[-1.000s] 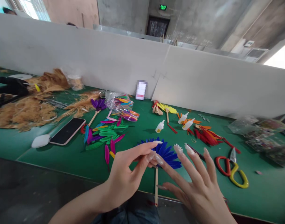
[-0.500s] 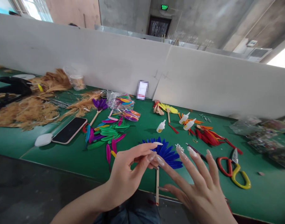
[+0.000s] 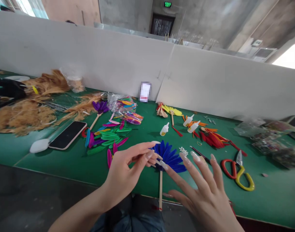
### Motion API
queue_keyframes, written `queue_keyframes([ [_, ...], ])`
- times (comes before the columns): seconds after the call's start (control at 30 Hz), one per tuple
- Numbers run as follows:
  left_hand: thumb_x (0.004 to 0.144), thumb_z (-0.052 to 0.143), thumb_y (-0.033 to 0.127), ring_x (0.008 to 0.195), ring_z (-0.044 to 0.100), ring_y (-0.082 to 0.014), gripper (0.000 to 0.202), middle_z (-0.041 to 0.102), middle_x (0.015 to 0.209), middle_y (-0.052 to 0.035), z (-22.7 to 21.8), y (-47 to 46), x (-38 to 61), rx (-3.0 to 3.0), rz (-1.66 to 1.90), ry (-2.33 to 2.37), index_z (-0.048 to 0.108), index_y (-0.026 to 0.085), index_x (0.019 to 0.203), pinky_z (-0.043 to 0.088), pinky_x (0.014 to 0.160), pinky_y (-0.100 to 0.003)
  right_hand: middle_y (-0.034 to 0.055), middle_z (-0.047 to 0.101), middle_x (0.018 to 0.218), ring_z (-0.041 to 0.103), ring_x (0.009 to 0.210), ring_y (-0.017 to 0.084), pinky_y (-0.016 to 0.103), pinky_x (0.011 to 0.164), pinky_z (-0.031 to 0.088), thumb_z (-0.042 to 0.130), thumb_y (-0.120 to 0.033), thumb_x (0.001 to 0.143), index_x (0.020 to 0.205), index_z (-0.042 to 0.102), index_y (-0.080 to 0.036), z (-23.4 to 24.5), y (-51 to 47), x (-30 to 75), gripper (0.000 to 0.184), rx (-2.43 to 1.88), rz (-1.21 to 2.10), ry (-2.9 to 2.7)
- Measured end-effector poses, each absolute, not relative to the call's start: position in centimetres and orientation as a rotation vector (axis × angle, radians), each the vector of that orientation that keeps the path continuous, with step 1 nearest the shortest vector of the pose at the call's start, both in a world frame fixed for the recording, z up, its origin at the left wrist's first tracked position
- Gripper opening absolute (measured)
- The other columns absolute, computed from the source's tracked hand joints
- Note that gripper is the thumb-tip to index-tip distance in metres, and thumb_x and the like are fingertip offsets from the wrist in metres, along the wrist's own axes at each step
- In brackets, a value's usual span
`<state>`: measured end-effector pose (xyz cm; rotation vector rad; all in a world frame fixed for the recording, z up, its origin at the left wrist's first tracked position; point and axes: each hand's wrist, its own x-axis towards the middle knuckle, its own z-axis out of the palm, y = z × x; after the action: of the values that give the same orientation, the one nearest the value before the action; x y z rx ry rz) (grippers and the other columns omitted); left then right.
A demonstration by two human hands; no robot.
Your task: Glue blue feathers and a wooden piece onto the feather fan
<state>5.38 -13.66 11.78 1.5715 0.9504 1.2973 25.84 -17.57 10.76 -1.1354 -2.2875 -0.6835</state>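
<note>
One word can be read: "EXIT", in glowing green letters on a small rectangular sign (image 3: 167,4) with a dark face, beyond and above the long white upright partition board (image 3: 89,48). A row of characters above that word on the sign is too small to make out. Against the foot of the partition board, the upright phone with a bright white screen (image 3: 144,91) is blurred into blocks. Nearer than the board, the small white plastic bottle with a yellow label (image 3: 164,129) bears no legible print.
</note>
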Motion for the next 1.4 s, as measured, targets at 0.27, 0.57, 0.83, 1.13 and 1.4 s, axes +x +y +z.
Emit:
queue_keyframes([
  [0.27,0.088,0.056,0.02,0.082,0.071,-0.0113,0.031,0.074,0.094,0.0022,11.72,-13.73,4.93,1.575,1.087,0.933,0.061,0.026,0.118,0.057,0.075,-0.016,-0.0022,0.033,0.149,0.016,0.142,0.02,0.05,0.116,0.008,0.05,-0.046,0.091,0.125,0.056,-0.036,10.86,-17.15,25.66,0.036,-1.131,-0.698,-2.307],
  [0.57,0.087,0.056,0.016,0.08,0.071,-0.0134,0.031,0.075,0.092,0.0005,12.03,-13.85,4.86,1.643,1.125,0.93,0.063,0.024,0.116,0.057,0.072,-0.019,-0.0002,0.051,0.136,0.017,0.142,0.019,0.05,0.117,0.007,0.054,-0.046,0.089,0.124,0.057,-0.036,10.85,-17.31,25.53,0.037,-1.141,-0.696,-2.323],
  [0.83,0.088,0.056,0.015,0.08,0.071,-0.0102,0.027,0.074,0.097,0.0011,11.87,-13.95,5.01,1.644,1.157,0.945,0.065,0.024,0.111,0.056,0.072,-0.014,0.0002,0.053,0.134,0.019,0.141,0.022,0.051,0.116,0.009,0.055,-0.047,0.088,0.128,0.053,-0.036,10.83,-17.36,25.59,0.042,-1.147,-0.722,-2.33],
  [1.13,0.088,0.055,0.014,0.079,0.07,-0.0109,0.022,0.073,0.093,0.0008,11.67,-13.89,4.97,1.631,1.188,0.929,0.067,0.023,0.103,0.057,0.072,-0.015,0.0007,0.044,0.141,0.022,0.14,0.023,0.052,0.115,0.01,0.054,-0.047,0.088,0.127,0.055,-0.036,10.91,-17.22,25.57,0.041,-1.141,-0.712,-2.313],
  [1.4,0.086,0.056,0.013,0.075,0.071,-0.0117,0.02,0.074,0.085,0.0001,12.17,-13.82,4.97,1.543,1.206,0.894,0.069,0.021,0.099,0.058,0.069,-0.016,0.0,0.046,0.14,0.023,0.139,0.024,0.053,0.115,0.01,0.057,-0.048,0.085,0.127,0.054,-0.037,10.89,-17.35,25.71,0.043,-1.142,-0.714,-2.324],
])
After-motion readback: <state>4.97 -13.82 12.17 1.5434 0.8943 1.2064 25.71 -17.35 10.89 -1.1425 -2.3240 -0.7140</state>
